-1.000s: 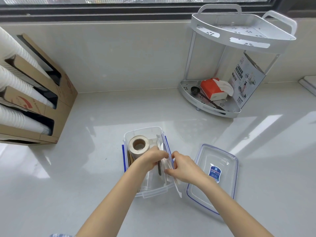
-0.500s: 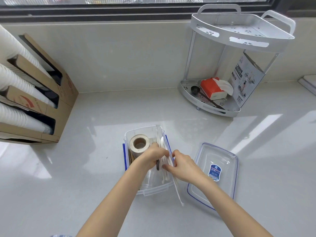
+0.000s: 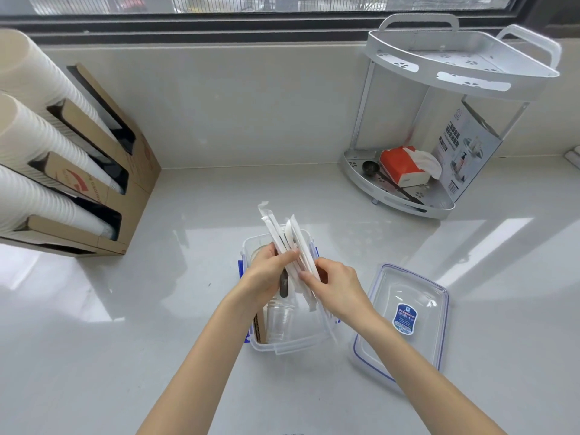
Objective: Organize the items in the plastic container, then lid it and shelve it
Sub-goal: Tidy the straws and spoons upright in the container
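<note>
A clear plastic container with blue clips sits on the white counter in front of me. Over it, my left hand and my right hand together grip a bundle of white wrapped straws and utensils, lifted and fanning up and away from me. A dark utensil handle hangs below my left hand. Clear plastic cups and a strip of brown cardboard lie inside the container. My left hand mostly hides the tape roll. The container's clear lid with a blue label lies upturned to the right.
A cardboard dispenser with stacks of white paper cups stands at the left. A white two-tier corner shelf at the back right holds a red tissue pack, a black scoop and a printed box; its upper tier looks bare.
Both hands have lifted the bundle of wrapped straws and utensils up out of the container; before, it lay low along the container's right side. The tape roll is now hidden.
</note>
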Available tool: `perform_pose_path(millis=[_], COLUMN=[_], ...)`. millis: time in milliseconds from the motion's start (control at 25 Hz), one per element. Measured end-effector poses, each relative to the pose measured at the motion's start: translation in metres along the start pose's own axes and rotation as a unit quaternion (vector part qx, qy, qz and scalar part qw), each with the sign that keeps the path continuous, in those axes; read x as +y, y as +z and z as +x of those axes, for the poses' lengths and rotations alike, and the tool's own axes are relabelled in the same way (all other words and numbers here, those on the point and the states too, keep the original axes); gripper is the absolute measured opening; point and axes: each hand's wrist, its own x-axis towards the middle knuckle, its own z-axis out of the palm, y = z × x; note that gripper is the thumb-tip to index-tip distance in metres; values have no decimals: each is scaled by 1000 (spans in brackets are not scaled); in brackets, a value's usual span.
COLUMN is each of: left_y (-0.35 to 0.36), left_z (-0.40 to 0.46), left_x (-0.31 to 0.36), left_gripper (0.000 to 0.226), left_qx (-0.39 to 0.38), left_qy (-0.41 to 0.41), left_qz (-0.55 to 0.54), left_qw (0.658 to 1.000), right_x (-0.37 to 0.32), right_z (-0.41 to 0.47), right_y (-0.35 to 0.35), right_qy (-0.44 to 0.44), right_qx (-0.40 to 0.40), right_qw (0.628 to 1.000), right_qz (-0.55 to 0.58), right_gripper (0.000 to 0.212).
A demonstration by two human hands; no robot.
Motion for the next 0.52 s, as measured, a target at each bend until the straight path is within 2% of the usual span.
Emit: perform_pose_path(millis=[160,360,520], left_y=[-9,-13,-15], left_z=[-15,-24,-28], left_x=[-3,-12,-14], left_gripper=[18,19,19], left_qx=[9,21,35], left_qy=[12,12,-1], left_qz=[-76,-106,-144], left_qw=[997,994,989], right_x=[-6,-9,-14], right_z=[0,-4,-8], right_y=[4,11,14], right_qy=[-15,-3,13], right_qx=[5,-13,-9], right_qw=[998,996,987], right_qz=[59,85,162], right_gripper=[30,29,19])
